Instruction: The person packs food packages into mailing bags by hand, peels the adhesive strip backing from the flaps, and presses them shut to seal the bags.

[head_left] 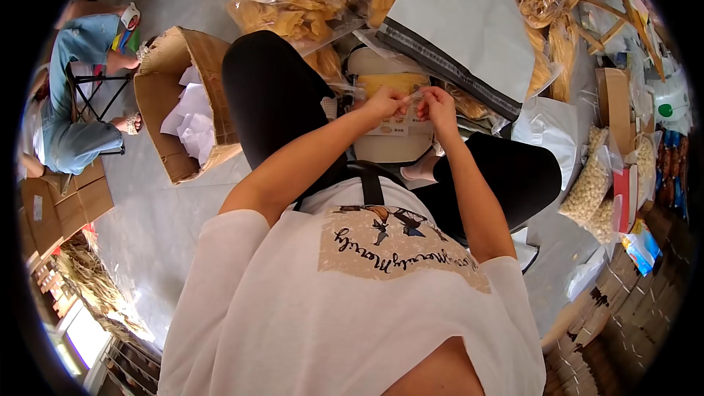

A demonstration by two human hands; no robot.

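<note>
Between my knees stands a cream-coloured seat-like surface [385, 148] with a clear plastic bag [394, 82] on it. The bag has a yellow band and small printed pictures. Above it my left hand [386, 103] and my right hand [438, 108] are close together, fingers pinched. A small translucent piece of plastic [413, 95] stretches between the fingertips. It looks like the bag's top edge, but I cannot make out whether it is joined to the bag. A large grey-white mailer bag [462, 26] with a dark edge strip lies just beyond my hands.
Clear bags of dried yellow-brown sheets [286, 7] lie ahead. On the left is an open cardboard box [165, 66] holding white papers [192, 119]. A seated person's jeans [81, 150] show farther left. Bags of pale round pieces [588, 189] and a wooden stand [623, 7] are right.
</note>
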